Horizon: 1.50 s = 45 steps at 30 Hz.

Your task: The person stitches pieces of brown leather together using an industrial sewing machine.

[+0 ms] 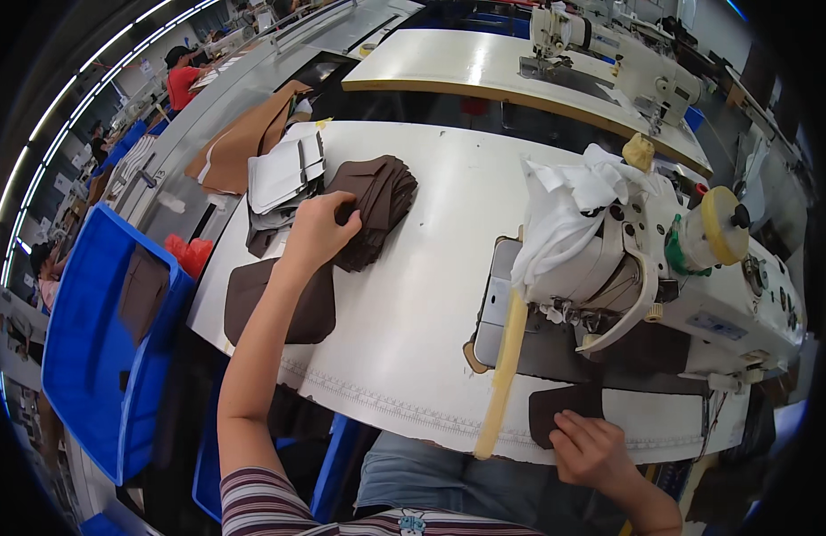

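Observation:
My left hand [324, 228] reaches across the table to a fanned stack of dark brown fabric pieces [382, 201]. Its thumb and forefinger pinch at the near left edge of the stack; how many layers they hold is hidden. Under my left forearm lies a separate flat brown panel [319, 308] with rounded corners. At the front edge of the table, my right hand [592, 447] grips the lower edge of another brown fabric piece [556, 411] between curled fingers and thumb. This piece lies just in front of the sewing machine [636, 259].
Left of the stack sits a pile of grey-white pieces [283, 174], with brown material [252, 138] behind. A blue bin [83, 357] and a red plastic bag [190, 255] stand left of the table. Yellow tape [507, 375] hangs by the machine. Another sewing table [449, 58] is beyond.

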Tool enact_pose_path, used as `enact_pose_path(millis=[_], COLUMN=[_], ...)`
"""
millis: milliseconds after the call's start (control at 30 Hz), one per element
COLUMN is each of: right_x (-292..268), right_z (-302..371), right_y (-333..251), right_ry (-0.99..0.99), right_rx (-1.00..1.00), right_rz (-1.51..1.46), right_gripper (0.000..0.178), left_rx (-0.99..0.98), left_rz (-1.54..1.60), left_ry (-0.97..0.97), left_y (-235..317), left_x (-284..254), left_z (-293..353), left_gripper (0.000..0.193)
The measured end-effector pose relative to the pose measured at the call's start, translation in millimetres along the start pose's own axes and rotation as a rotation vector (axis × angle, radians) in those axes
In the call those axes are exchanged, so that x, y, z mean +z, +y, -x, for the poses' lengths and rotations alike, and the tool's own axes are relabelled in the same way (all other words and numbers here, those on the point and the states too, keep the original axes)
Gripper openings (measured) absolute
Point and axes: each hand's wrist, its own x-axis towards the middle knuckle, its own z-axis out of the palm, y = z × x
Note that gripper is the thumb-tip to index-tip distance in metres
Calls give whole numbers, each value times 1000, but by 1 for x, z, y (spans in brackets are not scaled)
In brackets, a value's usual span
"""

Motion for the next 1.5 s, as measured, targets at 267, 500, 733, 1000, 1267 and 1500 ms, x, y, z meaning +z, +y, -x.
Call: enact_pose_path(millis=[267,500,733,1000,1267,1500], right_x=[5,23,10,22,31,29], right_z=[-43,-34,-53,-47,-48,-42], right_y=[35,53,44,51,53,71], right_ry=[225,240,174,-71,40,-26], right_rx=[325,708,47,-123,-49,-142], right_rz=[48,-915,33,183,42,21], right_gripper=[25,33,30,32,35,33], left_rx=[84,307,341,369,250,147], left_rz=[-282,170,137,69,166,620], left_ry=[238,-27,-496,-88,-513,-802], left_y=[-18,102,124,112,109,110], left_x=[-3,-11,35,34,56,54], left_z=[-14,56,108,61,59,55], left_gripper=[12,11,29,47,39,22])
